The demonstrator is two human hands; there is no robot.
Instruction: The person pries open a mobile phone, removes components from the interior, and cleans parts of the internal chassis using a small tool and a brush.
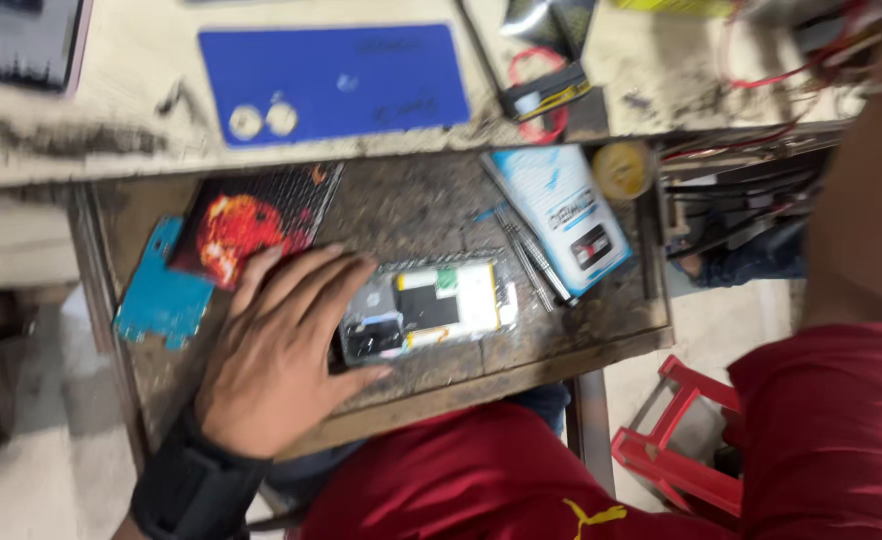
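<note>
Fingers of the left hand (279, 350) spread flat, pinning the opened phone (431, 310) in the drawer (521, 365), tweezers (533, 258) just right of it; right hand out of view.

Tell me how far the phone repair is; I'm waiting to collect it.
Done: the phone lies with its back off, insides bare, on the pull-out tray; the blue back cover sits on the bench above. In hand: the left hand rests at the phone's end. Left: the cover is not refitted. The right hand isn't visible.
</note>
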